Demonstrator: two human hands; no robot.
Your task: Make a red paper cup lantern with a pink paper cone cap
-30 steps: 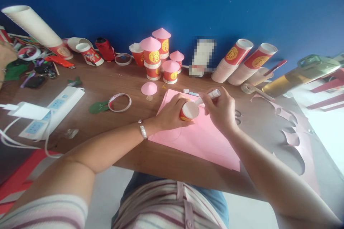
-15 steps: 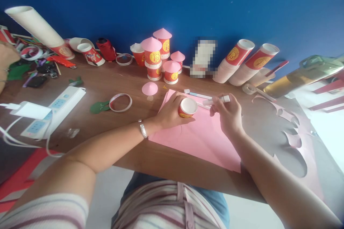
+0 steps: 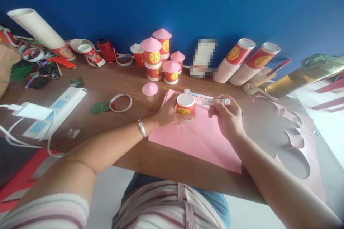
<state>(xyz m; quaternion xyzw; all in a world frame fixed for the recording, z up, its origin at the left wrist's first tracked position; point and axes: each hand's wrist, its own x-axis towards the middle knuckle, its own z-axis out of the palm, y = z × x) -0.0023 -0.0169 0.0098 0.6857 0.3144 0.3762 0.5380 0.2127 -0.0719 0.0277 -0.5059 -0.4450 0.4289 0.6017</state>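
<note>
My left hand (image 3: pixel 171 110) is wrapped round a short red paper cup (image 3: pixel 186 106) with a yellow emblem, its white round end facing up. It is held over pink paper sheets (image 3: pixel 199 139). To its right, my right hand (image 3: pixel 228 116) grips a white glue stick (image 3: pixel 216 102) lying sideways between thumb and fingers, its tip pointing toward the cup but apart from it. Behind the hands, a small pink paper cone (image 3: pixel 149 88) lies on the table. Farther back stand several red cups topped with pink cones (image 3: pixel 151 44).
Two leaning stacks of paper cups (image 3: pixel 238 59) stand at the back right, near a tape roll (image 3: pixel 250 88) and a bottle (image 3: pixel 295 75). Cut pink scraps (image 3: pixel 297 141) lie at right. A power strip (image 3: pixel 55 112) with cables and a cut cup ring (image 3: pixel 120 103) are at left.
My left hand has tilted the cup so more of its red side shows. My right hand has shifted slightly, and the glue stick now lies more level.
</note>
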